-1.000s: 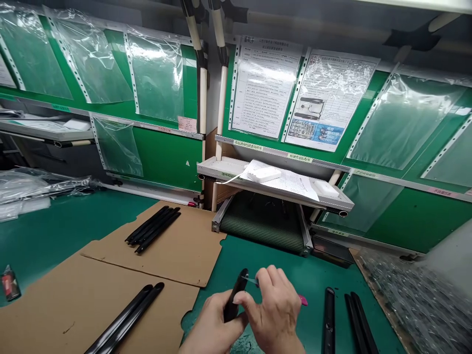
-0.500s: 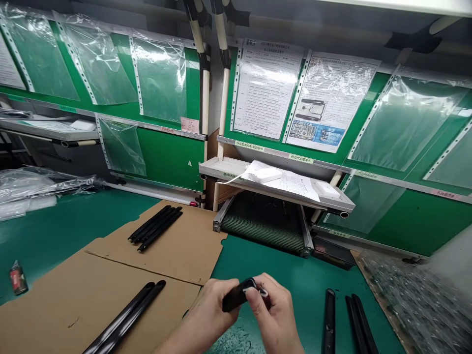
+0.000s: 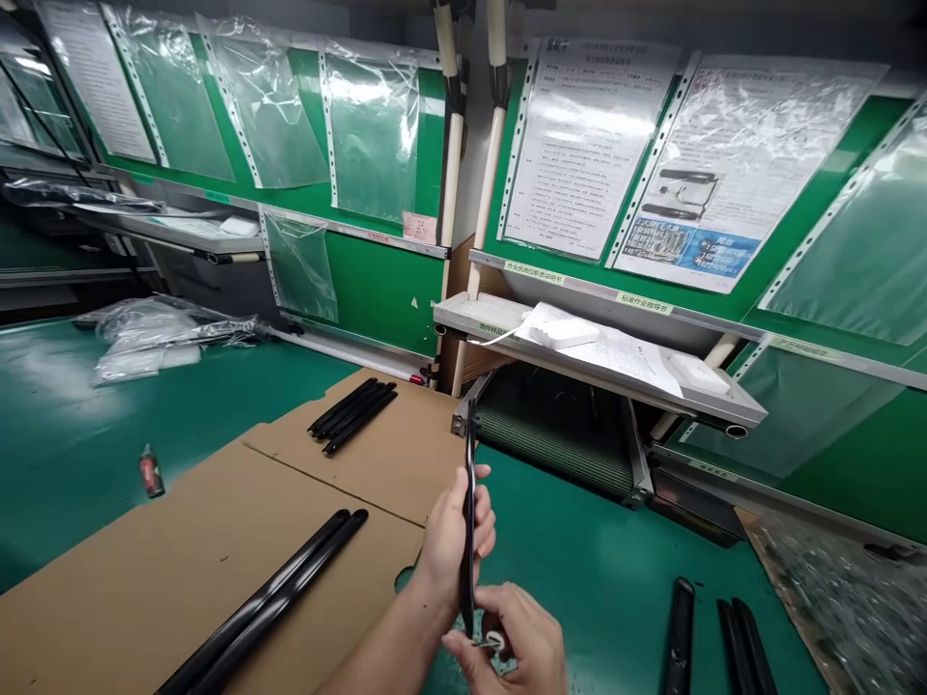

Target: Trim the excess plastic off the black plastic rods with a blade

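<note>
A: In the head view, how is the left hand (image 3: 443, 545) being held?

B: It is being extended from the near edge, its forearm being slanted toward the right. The fingers are being wrapped narrowly around a black strip (image 3: 467, 555), the fingertips being shown along its right side.

A: And the right hand (image 3: 527, 639)?

B: It is being held low, at the strip's near end, with thumb and fingers being bent around a small dark object (image 3: 495, 641) with a pale, ringed tip. Whether the strip is being touched by the thumb cannot be told.

A: How is the strip being seen?

B: Nearly edge-on: slim and glossy, a pale streak being reflected along its length. It is being held above the green table (image 3: 579, 569), its far end being seen against the left corner of the conveyor (image 3: 550, 425).

A: What is being supported nearby?

B: At left, two glossy strips (image 3: 286, 600) are being borne by the near cardboard (image 3: 123, 579); at right, a single strip (image 3: 679, 632) is being borne by the table.
</note>
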Action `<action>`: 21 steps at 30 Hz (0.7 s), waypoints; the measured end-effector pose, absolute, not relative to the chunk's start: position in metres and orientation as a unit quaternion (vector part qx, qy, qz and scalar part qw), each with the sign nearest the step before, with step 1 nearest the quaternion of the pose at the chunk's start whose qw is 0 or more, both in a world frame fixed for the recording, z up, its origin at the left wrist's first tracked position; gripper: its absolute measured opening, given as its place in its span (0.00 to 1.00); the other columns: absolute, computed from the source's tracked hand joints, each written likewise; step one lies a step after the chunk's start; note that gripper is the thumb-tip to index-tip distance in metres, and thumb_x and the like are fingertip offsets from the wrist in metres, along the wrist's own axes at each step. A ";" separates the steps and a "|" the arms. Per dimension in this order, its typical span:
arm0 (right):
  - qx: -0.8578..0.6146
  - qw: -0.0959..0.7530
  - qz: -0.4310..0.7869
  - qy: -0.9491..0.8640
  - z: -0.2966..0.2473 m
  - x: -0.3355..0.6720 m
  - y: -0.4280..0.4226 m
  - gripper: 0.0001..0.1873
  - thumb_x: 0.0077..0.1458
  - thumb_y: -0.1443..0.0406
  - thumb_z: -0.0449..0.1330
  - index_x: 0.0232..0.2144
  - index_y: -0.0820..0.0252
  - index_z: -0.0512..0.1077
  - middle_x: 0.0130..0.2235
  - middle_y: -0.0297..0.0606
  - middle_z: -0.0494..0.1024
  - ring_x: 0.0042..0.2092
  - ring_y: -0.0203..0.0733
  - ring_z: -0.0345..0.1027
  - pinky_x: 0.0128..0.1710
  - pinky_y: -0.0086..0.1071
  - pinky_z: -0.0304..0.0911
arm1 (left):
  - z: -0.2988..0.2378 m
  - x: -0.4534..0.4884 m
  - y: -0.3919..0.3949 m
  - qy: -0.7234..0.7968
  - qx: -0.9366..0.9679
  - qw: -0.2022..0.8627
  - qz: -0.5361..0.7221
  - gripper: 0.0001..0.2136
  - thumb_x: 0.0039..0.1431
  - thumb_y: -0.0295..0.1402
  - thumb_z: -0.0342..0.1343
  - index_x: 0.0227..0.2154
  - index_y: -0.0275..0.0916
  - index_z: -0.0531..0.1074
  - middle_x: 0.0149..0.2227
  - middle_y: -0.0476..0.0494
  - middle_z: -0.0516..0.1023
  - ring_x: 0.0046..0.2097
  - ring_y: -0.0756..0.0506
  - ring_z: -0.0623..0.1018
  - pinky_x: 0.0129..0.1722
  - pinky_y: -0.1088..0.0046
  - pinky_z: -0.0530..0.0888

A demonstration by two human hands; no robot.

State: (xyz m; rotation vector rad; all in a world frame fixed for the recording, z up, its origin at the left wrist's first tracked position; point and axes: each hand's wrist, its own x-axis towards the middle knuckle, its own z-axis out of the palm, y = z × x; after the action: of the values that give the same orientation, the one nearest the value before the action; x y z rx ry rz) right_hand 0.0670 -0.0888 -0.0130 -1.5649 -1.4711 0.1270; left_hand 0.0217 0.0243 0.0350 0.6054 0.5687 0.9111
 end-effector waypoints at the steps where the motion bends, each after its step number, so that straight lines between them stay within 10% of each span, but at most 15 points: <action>1: -0.645 0.450 0.053 -0.615 -0.012 0.069 -0.089 0.18 0.62 0.48 0.55 0.34 0.55 0.69 0.25 0.31 0.61 0.25 0.39 0.58 0.23 0.33 0.47 | 0.037 0.020 0.023 0.256 0.291 0.813 0.435 0.15 0.66 0.46 0.46 0.41 0.38 0.66 0.18 0.60 0.55 0.14 0.57 0.50 0.13 0.82 0.53; 12: -0.671 0.282 -0.151 -0.668 0.013 0.087 -0.081 0.36 0.57 0.33 0.38 0.24 0.58 0.57 0.24 0.30 0.56 0.23 0.35 0.50 0.22 0.31 0.38 | 0.040 0.012 0.029 0.250 0.345 0.803 0.417 0.16 0.64 0.49 0.47 0.37 0.40 0.66 0.16 0.60 0.53 0.14 0.57 0.49 0.12 0.82 0.52; 18: -0.658 0.306 -0.147 -0.672 0.002 0.083 -0.087 0.34 0.61 0.37 0.40 0.19 0.58 0.50 0.20 0.29 0.51 0.21 0.35 0.47 0.22 0.35 0.34 | 0.042 0.011 0.030 0.261 0.343 0.799 0.419 0.15 0.66 0.48 0.46 0.36 0.40 0.65 0.16 0.60 0.52 0.14 0.57 0.49 0.12 0.82 0.51; 21: -0.649 0.384 -0.013 -0.657 -0.002 0.086 -0.094 0.31 0.65 0.42 0.38 0.25 0.57 0.63 0.24 0.32 0.61 0.24 0.37 0.56 0.23 0.34 0.44 | 0.043 0.010 0.030 0.264 0.344 0.796 0.423 0.15 0.66 0.48 0.45 0.36 0.40 0.65 0.16 0.60 0.51 0.15 0.57 0.48 0.12 0.81 0.50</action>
State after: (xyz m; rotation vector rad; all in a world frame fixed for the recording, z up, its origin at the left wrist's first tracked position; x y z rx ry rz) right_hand 0.0855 -0.0938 -0.0019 -1.6538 -1.6735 -0.0344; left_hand 0.0100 0.0301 0.0425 0.7395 0.5666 0.9085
